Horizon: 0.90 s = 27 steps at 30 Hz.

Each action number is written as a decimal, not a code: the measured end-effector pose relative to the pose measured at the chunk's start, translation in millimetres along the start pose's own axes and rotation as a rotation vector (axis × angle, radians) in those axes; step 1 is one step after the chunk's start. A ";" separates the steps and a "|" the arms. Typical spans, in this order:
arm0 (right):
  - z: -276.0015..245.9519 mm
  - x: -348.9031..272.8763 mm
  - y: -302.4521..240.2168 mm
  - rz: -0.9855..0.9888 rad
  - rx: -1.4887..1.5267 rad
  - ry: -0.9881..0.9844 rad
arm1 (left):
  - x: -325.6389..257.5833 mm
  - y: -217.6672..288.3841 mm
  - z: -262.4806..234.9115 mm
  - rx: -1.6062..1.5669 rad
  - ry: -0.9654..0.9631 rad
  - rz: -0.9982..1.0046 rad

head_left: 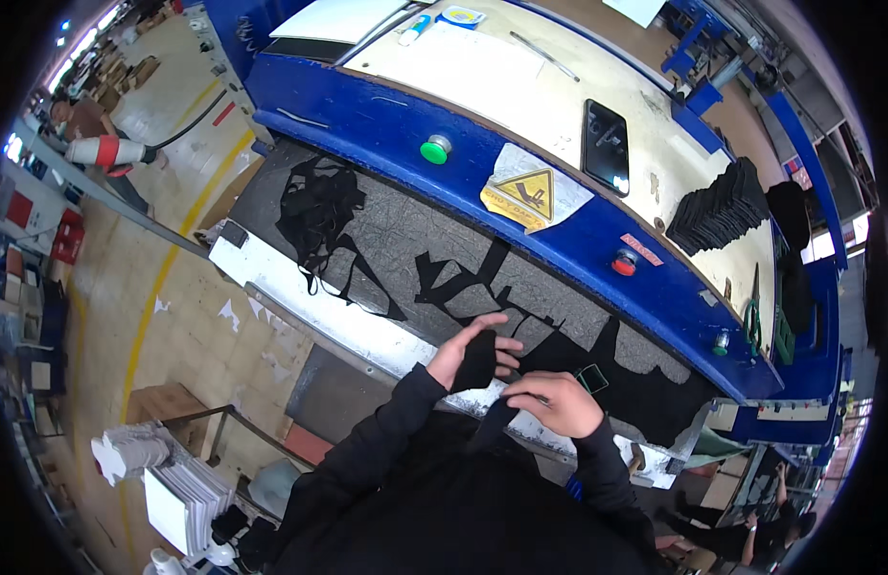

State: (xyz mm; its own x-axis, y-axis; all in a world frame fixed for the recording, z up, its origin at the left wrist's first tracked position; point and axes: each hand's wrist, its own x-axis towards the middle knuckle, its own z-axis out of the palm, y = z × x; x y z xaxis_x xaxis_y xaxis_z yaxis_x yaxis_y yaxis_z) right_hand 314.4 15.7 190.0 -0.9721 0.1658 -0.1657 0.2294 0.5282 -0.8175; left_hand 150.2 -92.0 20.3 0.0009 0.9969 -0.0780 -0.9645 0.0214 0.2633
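My left hand (460,350) holds a small black cut piece of material (478,362) against its palm, fingers spread around it. My right hand (557,401) is closed on the lower end of black material (496,414) just beside it, at the near edge of the grey cutting board (405,240). Black leftover strips (458,278) and a tangled black scrap web (317,206) lie on the board. More black sheet (645,393) spreads to the right of my hands.
A blue press machine (386,120) runs behind the board, with a green button (435,149), a red button (624,263) and a yellow warning sticker (530,195). On its cream top lie a phone (606,146) and a stack of black cut pieces (717,206). White stacks (180,489) sit lower left.
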 end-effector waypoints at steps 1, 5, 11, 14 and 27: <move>8.8 4.0 11.0 -0.040 -0.017 0.092 | -2.1 -4.6 7.5 0.049 -0.037 -0.012; 11.6 2.3 33.3 0.065 -0.088 0.301 | 3.2 -24.6 49.4 0.518 0.085 0.061; 5.7 -61.9 76.0 0.030 -0.068 0.549 | 22.1 -84.6 84.3 0.421 0.112 -0.107; -7.4 -105.2 95.8 0.084 -0.011 0.618 | 39.9 -123.0 110.4 0.503 0.095 -0.153; -29.5 -257.0 186.0 0.137 0.227 0.775 | 93.1 -267.7 146.9 0.381 0.183 -0.444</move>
State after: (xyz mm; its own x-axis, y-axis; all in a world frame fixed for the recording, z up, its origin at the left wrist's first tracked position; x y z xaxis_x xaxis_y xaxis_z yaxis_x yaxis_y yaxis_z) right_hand 608.3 96.0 96.9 -0.6082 0.7889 0.0878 0.2481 0.2940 -0.9231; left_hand 447.2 6.1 83.9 0.3030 0.8582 -0.4144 -0.7202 0.4909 0.4902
